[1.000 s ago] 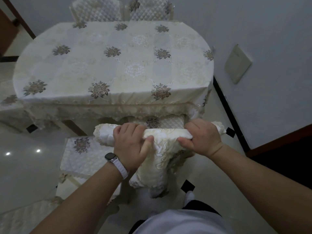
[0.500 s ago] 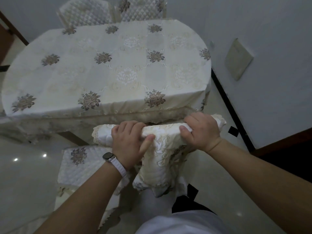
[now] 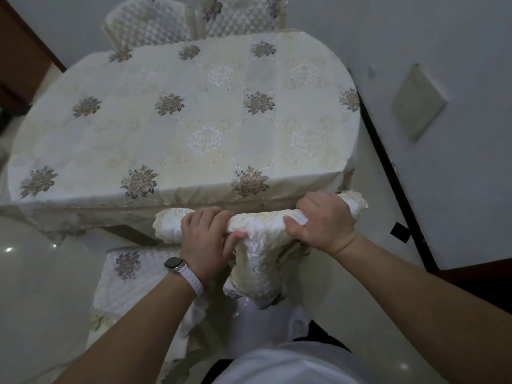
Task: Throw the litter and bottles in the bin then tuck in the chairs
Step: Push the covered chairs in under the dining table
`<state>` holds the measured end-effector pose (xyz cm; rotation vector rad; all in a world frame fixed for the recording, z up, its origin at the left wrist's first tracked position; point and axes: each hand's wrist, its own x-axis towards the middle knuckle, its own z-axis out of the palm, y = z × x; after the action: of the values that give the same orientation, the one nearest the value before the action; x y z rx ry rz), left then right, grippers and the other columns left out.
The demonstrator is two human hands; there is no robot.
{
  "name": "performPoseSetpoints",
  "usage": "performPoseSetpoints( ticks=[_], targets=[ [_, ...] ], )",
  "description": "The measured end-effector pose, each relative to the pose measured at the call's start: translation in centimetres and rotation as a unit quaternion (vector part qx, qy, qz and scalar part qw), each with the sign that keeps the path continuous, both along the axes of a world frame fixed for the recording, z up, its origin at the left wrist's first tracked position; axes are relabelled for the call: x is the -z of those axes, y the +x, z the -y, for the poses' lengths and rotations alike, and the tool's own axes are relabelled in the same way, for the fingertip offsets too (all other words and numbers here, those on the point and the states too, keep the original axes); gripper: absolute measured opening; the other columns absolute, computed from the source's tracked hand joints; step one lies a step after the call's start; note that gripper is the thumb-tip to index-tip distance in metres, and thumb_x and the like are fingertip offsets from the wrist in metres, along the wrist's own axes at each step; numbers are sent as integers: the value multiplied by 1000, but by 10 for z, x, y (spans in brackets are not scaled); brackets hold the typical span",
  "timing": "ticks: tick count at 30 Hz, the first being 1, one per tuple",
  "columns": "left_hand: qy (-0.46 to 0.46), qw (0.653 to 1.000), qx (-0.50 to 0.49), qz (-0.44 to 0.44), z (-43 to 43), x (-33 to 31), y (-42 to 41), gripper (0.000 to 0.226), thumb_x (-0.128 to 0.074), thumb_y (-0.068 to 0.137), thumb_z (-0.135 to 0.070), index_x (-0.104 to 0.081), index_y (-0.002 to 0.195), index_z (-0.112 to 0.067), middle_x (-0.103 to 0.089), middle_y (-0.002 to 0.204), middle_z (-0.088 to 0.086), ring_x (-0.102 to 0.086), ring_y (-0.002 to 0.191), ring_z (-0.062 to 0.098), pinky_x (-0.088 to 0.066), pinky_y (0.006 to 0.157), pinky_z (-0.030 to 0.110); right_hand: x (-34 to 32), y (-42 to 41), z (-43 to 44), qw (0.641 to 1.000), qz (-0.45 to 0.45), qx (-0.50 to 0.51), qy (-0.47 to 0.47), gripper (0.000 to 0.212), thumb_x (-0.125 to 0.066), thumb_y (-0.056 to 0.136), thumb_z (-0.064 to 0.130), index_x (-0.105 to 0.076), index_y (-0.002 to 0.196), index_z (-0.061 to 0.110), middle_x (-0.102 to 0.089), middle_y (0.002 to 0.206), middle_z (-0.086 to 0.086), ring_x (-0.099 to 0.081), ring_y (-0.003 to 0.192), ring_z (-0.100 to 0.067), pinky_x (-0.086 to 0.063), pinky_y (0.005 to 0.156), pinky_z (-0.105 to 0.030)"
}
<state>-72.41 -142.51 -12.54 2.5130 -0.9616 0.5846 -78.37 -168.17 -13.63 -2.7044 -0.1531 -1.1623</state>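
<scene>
Head view: both hands hold the top rail of the near chair (image 3: 263,218), which wears a cream embroidered cover hanging in folds down its back. The left hand (image 3: 206,236) grips the rail left of centre, fingers curled over the far side and thumb tucked beneath; a watch (image 3: 173,264) with a pale strap sits on that wrist. The right hand (image 3: 324,220) grips near the rail's right end, fingers wrapped over the top and thumb pressed on the near face. The rail lies parallel to the near edge of the table (image 3: 194,120) and just beside it; whether it touches the overhanging floral tablecloth cannot be determined, as the cloth's fringe is in shadow. The seat of this chair is hidden, apparently beneath the table. A second chair (image 3: 130,278) stands left of the held one, its quilted seat showing clear of the table's edge. Two further chair backs (image 3: 149,26) (image 3: 243,15) rise side by side behind the far edge. A pale wall plate (image 3: 418,102) is fixed on the grey wall to the right, above a dark skirting strip (image 3: 393,173). The floor (image 3: 41,286) is glossy and light.
</scene>
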Motion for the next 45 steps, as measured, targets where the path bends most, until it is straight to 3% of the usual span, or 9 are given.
performPoseSetpoints(
  ticks=[3, 12, 18, 22, 26, 30, 38, 45],
  targets=[
    [0, 1000, -5, 5, 9, 2, 6, 53, -33, 99, -59, -62, 101, -15, -64, 95, 8, -51, 92, 24, -34, 83, 40, 5, 11, 11, 1000, -5, -10, 3, 53, -46, 91, 52, -51, 57, 12, -46, 55, -3, -45, 50, -24, -30, 47, -30],
    [-8, 1000, -1, -30, 18, 13, 31, 62, -32, 98, -60, -69, 98, -10, -65, 96, 8, -51, 94, 25, -35, 86, 41, 14, 32, 19, 1000, -17, -10, 4, 49, -50, 89, 50, -52, 59, 11, -46, 57, -5, -46, 52, -26, -33, 48, -33],
    [5, 998, 18, -65, 17, 26, 52, 46, -48, 91, -52, -68, 101, -12, -65, 98, 9, -49, 96, 25, -34, 89, 41, 26, 44, 16, 999, -45, 4, -1, 48, -51, 89, 50, -54, 62, 11, -47, 60, -6, -46, 55, -27, -35, 51, -35],
    [9, 996, 53, -76, 20, 37, 59, 54, -31, 98, -63, -60, 105, -19, -65, 97, 7, -50, 96, 24, -34, 88, 40, 40, 46, 21, 997, -74, 3, -4, 45, -57, 86, 49, -56, 64, 10, -48, 63, -7, -45, 57, -27, -36, 53, -36],
    [5, 996, 41, -78, 24, 45, 56, 60, -33, 98, -62, -68, 101, -14, -65, 97, 6, -52, 95, 24, -34, 88, 41, 46, 44, 25, 994, -111, 6, -4, 49, -49, 89, 52, -60, 68, 9, -50, 67, -8, -48, 60, -28, -37, 55, -37],
    [18, 997, 55, -58, 23, 46, 55, 45, -37, 97, -59, -61, 108, -23, -64, 100, 4, -53, 95, 26, -34, 87, 41, 44, 41, 24, 990, -144, -15, -2, 55, -38, 97, 54, -64, 79, 10, -56, 75, -9, -52, 66, -30, -41, 60, -39],
    [25, 993, 48, -103, 23, 35, 51, 54, -33, 98, -60, -70, 109, -21, -65, 102, 3, -55, 96, 27, -34, 94, 46, 38, 25, 26, 976, -211, -47, 9, 53, -50, 91, 61, -68, 100, 12, -61, 93, -8, -58, 82, -30, -45, 74, -43],
    [74, 987, -11, -140, 29, 30, 37, 61, -22, 99, -61, -67, 115, -21, -64, 108, 4, -50, 106, 26, -28, 105, 58, 34, 28, 32, 967, -248, -60, -1, 55, -44, 90, 66, -65, 101, 17, -57, 91, -4, -55, 81, -27, -43, 76, -39]
  ],
)
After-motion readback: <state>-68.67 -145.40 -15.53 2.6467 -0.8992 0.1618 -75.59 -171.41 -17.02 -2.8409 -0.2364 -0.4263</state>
